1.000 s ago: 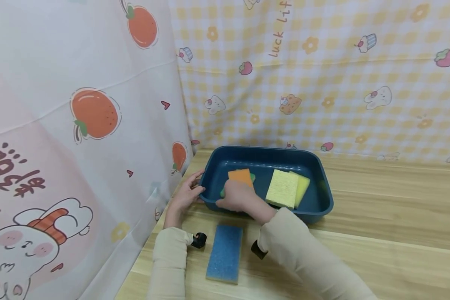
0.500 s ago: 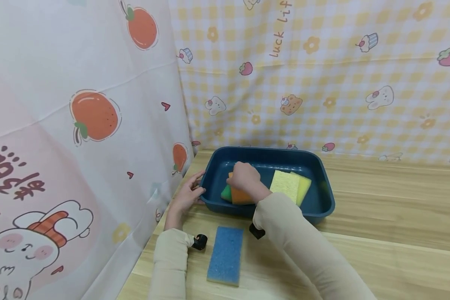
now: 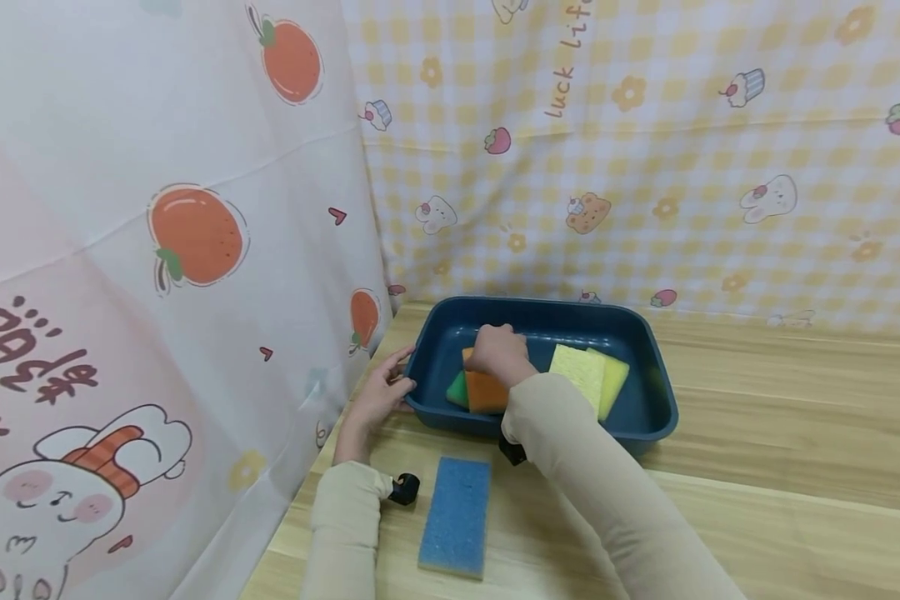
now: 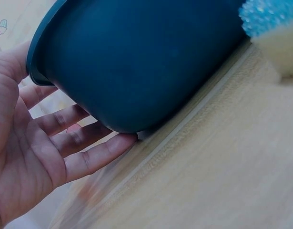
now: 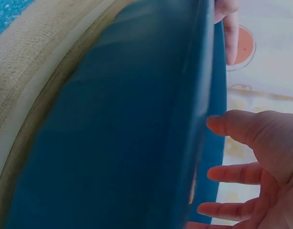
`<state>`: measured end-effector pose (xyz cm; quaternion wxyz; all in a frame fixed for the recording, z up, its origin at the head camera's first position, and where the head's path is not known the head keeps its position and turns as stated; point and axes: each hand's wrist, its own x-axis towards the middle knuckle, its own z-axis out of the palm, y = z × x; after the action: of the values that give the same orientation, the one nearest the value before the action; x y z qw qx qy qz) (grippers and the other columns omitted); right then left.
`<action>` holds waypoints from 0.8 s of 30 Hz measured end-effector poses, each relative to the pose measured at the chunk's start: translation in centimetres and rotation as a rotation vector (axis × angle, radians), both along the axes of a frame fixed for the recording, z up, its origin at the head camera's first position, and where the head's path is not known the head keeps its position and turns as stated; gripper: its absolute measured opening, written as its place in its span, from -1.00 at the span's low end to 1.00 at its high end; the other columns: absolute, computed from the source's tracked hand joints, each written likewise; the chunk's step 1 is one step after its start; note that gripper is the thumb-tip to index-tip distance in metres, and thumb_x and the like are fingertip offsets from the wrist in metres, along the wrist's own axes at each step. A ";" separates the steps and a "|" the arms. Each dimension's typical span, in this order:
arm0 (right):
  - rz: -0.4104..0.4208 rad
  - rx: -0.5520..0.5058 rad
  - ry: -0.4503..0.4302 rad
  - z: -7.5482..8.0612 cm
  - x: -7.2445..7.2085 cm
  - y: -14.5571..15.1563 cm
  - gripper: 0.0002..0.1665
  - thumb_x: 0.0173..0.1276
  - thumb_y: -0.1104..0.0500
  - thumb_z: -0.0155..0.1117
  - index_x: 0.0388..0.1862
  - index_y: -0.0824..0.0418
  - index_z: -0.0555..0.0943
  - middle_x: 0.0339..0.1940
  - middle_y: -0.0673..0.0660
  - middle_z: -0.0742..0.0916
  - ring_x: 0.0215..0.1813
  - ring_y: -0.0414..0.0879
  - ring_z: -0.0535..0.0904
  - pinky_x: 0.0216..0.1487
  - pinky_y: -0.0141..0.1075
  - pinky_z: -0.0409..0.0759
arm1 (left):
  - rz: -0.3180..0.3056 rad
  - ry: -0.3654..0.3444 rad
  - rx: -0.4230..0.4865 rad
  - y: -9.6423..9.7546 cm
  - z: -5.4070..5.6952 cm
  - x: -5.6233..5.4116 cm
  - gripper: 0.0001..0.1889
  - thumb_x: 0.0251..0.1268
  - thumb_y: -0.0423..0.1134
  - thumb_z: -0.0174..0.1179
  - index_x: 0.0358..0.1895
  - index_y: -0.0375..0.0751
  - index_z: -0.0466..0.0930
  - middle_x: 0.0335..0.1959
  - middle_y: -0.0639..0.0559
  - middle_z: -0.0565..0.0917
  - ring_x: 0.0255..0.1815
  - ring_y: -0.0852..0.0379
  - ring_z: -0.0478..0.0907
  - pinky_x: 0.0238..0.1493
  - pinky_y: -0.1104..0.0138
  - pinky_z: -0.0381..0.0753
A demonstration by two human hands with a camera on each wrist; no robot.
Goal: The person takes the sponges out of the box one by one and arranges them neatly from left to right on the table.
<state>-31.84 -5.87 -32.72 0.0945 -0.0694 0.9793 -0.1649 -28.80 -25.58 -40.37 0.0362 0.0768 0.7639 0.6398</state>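
A dark blue rectangular basin (image 3: 651, 392) stands on the wooden table. My left hand (image 3: 378, 392) is at its left end, thumb by the rim and extended fingers (image 4: 101, 157) touching the outer wall low down. Inside the basin, an orange sponge (image 3: 487, 397) overlaps a green sponge (image 3: 458, 390). My right hand (image 3: 498, 352) is over the orange sponge and hides its far part. In the right wrist view its thumb and fingers (image 5: 237, 174) are spread and loosely straight, with nothing seen between them. A pale yellow sponge (image 3: 579, 372) lies over a brighter yellow sponge (image 3: 618, 385) further right.
A blue sponge (image 3: 456, 517) lies on the table (image 3: 780, 433) in front of the basin, between my forearms. Black camera mounts (image 3: 404, 489) sit at both wrists. Printed curtains (image 3: 645, 167) close off the back and left sides.
My right hand has moved back and slightly right from the basin's near wall. The orange sponge has come to lie beside and over the green one. My left hand stays put.
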 end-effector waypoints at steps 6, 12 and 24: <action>0.002 -0.006 -0.010 -1.0 -0.5 -0.3 -0.39 0.08 -0.09 0.29 0.02 0.28 0.51 -0.13 0.27 0.50 -0.07 0.15 0.36 0.01 -0.04 0.38 | 0.002 0.001 -0.002 0.0 -0.1 -0.1 -0.36 0.15 -0.48 -0.08 0.36 -0.07 0.14 0.09 -0.36 0.39 -0.18 -0.08 0.52 -0.41 0.08 0.60; -0.017 0.009 -0.014 -1.4 -0.7 -0.6 -0.34 0.07 -0.12 0.30 0.05 0.26 0.48 -0.16 0.28 0.53 -0.12 0.17 0.39 -0.12 -0.04 0.46 | 0.000 0.023 -0.012 0.1 -0.2 -0.1 -0.36 0.14 -0.49 -0.09 0.36 -0.08 0.14 0.11 -0.37 0.38 -0.13 -0.13 0.51 -0.42 0.07 0.60; -0.052 -0.033 -0.059 -1.8 -1.0 -0.7 -0.30 0.07 -0.08 0.31 0.14 0.23 0.39 -0.11 0.27 0.53 -0.17 0.15 0.39 -0.18 0.02 0.49 | 0.057 -0.010 0.018 0.4 -0.4 -0.1 -0.36 0.13 -0.52 -0.07 0.33 -0.06 0.19 0.05 -0.35 0.42 -0.16 -0.13 0.50 -0.42 0.12 0.61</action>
<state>-32.81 -6.55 -34.52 0.1180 -0.0404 0.9747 -0.1856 -28.87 -25.22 -40.77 0.0209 0.0523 0.7596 0.6479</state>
